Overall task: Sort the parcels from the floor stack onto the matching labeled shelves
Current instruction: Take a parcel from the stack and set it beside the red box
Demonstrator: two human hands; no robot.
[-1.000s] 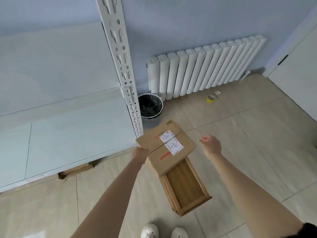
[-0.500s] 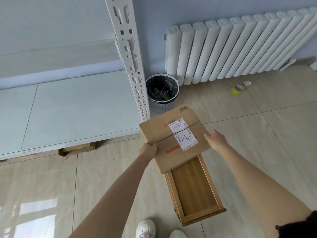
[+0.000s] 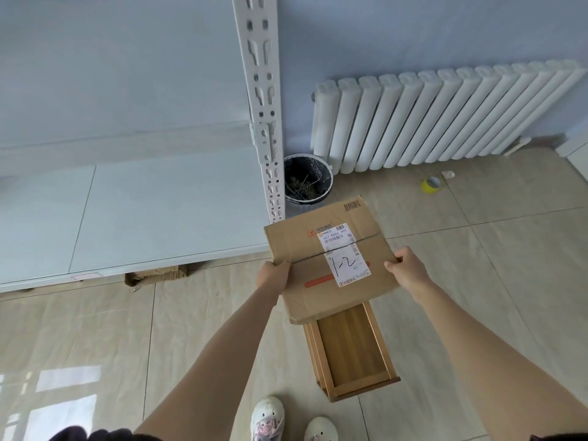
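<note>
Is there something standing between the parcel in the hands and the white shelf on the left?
Nothing visible on the shelf itself. Only the white slotted upright post rises at its right corner, just beyond the parcel both hands grip.

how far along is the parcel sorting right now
Done: nothing visibly shelved; the white shelf shows no parcels. In hand: the left hand and right hand grip the cardboard parcel, its label handwritten 1-2. Left: placing it on its matching shelf. No floor stack is in view.
</note>
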